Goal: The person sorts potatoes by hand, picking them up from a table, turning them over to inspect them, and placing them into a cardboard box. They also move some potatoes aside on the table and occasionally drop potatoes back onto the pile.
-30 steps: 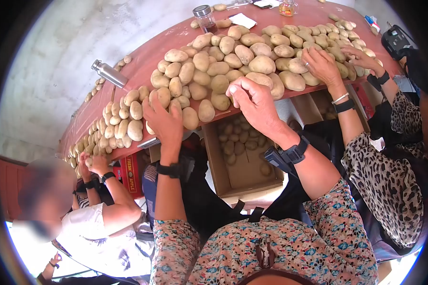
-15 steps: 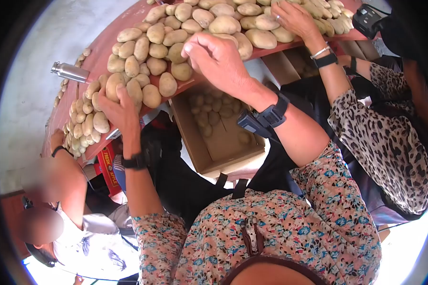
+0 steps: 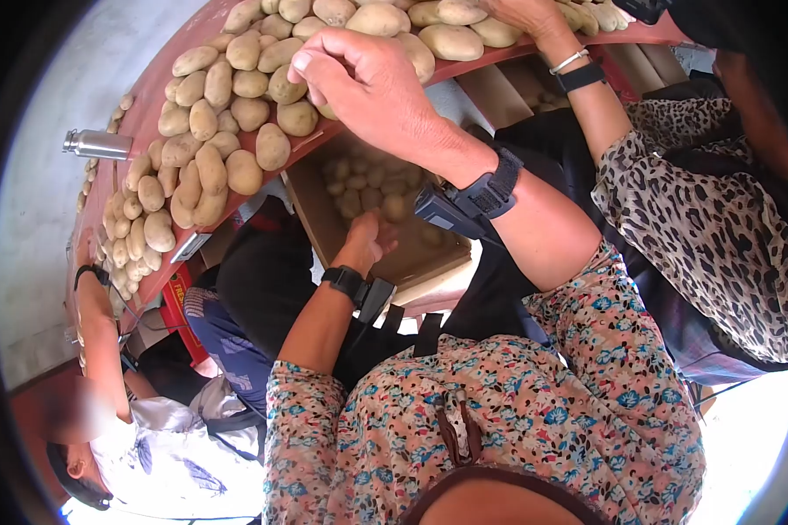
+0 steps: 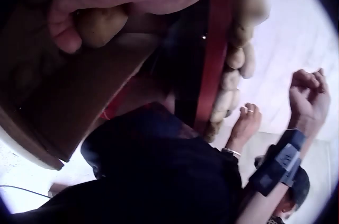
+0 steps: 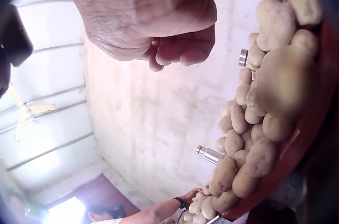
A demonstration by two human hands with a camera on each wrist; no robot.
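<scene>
Now, line by line:
Left hand: the left hand [image 3: 369, 238] is down over the cardboard box [image 3: 311, 210], fingers curled round a small potato [image 4: 100, 25]; the wrist view shows the potato gripped between thumb and fingers.
Right hand: the right hand [image 3: 368, 87] is raised at the table's edge, fingers curled in loosely; the wrist view shows nothing inside them.
Box: it sits below the red table [image 3: 162, 83], open, with potatoes lying in the bottom.
Table: potatoes [image 3: 228, 96] are heaped across the top, right up to the near edge.
Bottle: a metal bottle [image 3: 96, 144] lies on its side at the far edge.
Neighbours: one person's hand [image 3: 521, 13] rests on the heap to the right; another person's arm [image 3: 92, 306] reaches to the table at the left.
</scene>
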